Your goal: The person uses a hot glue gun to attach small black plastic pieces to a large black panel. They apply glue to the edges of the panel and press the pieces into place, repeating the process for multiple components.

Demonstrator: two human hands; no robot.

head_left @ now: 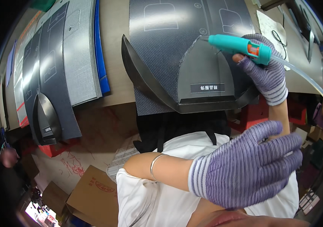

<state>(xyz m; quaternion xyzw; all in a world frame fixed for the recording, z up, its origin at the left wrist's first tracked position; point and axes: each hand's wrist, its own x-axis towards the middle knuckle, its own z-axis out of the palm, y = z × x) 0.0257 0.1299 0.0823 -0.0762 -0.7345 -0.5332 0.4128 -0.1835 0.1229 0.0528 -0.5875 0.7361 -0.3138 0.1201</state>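
My right hand (264, 72), in a purple-striped knit glove, grips a teal glue gun (233, 44) with a long translucent glue stick (301, 73) trailing from its back. The gun's nozzle points left, at the top of an arched grey area on a dark patterned sheet (161, 49). A glossy stringy line runs along the arch's left edge. Around the arch's base bends a dark strip (146, 83), its left end standing up off the sheet. Held over my white top, my left hand (246, 166), in a matching glove, is open with fingers apart, touching none of these.
A similar dark sheet with a curved strip (48, 109) lies at the left, beside stacked grey sheets (80, 56) and a blue sheet (100, 49). A white paper with a black cable (273, 32) is at the right. Cardboard boxes (93, 193) stand below the table.
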